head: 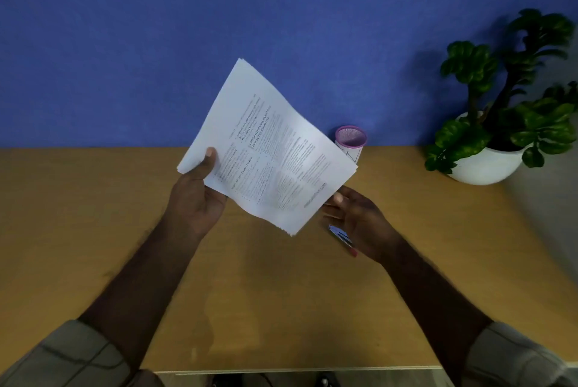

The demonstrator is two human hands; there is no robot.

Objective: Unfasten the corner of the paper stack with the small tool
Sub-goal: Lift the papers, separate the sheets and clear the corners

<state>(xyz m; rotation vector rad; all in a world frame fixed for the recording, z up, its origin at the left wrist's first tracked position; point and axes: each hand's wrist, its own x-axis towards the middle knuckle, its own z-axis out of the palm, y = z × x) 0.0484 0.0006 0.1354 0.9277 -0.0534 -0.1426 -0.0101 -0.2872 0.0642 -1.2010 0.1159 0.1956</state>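
A person is holding a paper stack (266,152) up over a wooden desk (93,214), tilted, with printed text facing the camera. The left hand (200,196) is gripping the stack's lower left edge, thumb lying on the top sheet. The right hand (359,217) is touching the stack's lower right edge with thumb and fingertips, while a small tool (341,236), silvery with a red end, is sitting in the same hand beneath the palm.

Judging from this, the right hand is doing two jobs at once, so the tool could be slipping free and dropping to the desk. The sheets are fanning slightly at the edges; a loose hold could be letting them slide or bend before the fastened corner is reached.

The fastener itself is not visible, so which corner is bound cannot be told. The frame is blurred, and the tool's jaws are hidden. A pink cup (350,138) is standing partly behind the stack; a plant (506,99) is sitting at the far right.
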